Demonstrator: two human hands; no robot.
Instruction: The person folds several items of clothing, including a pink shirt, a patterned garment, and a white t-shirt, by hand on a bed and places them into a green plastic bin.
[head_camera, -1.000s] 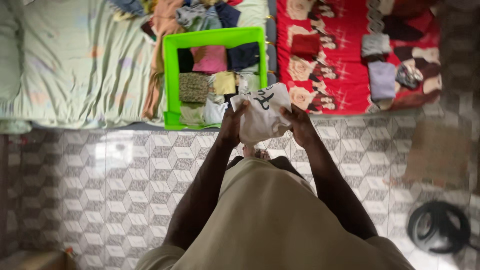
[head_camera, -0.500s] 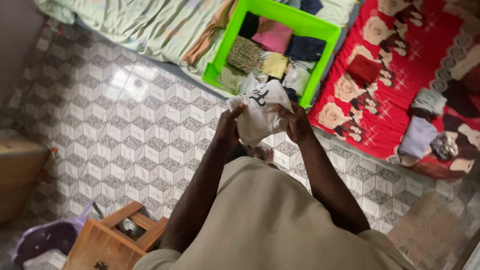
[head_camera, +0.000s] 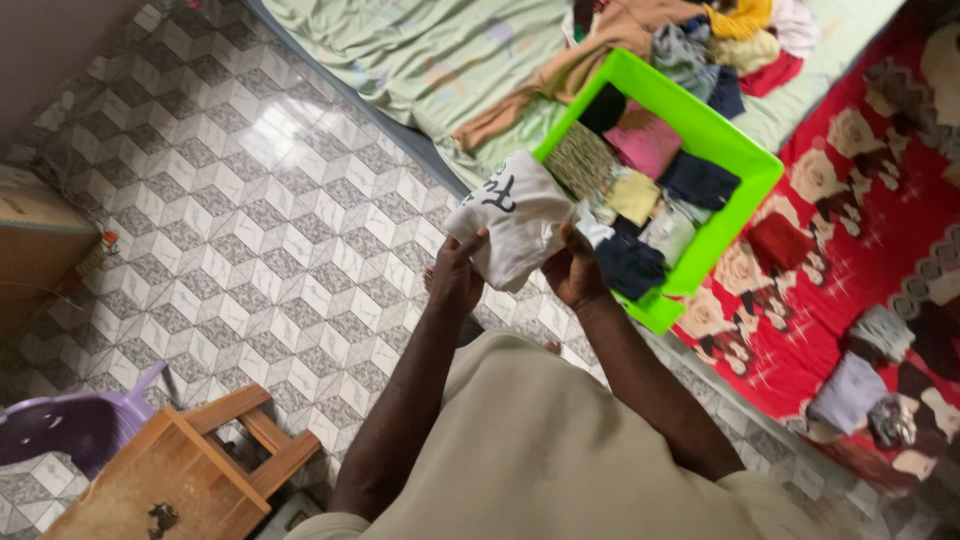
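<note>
The tiled floor (head_camera: 260, 200) has wide free room on the left side, between the bed and a wooden stool (head_camera: 190, 470) at the lower left. A purple plastic chair (head_camera: 60, 430) stands just beside the stool and is cut by the picture's edge.

The person holds a white folded cloth (head_camera: 515, 215) with dark print in front of the chest, above the near corner of the green bin (head_camera: 745, 165). The left hand (head_camera: 457, 275) grips the lower left side of the cloth, the fingers closed on it. The right hand (head_camera: 575, 270) grips the lower right side, its fingers also closed on the cloth and partly hidden behind it.

The green bin lies on the pale green bed sheet (head_camera: 420, 60), and its near corner reaches over the bed's edge. Inside are folded clothes in rows: pink, dark blue, yellow, patterned brown and pale pieces. A loose pile of clothes (head_camera: 720, 40) lies behind the bin. On the red flowered blanket (head_camera: 860, 230) lie some folded pieces, hard to make out at the right edge.
</note>
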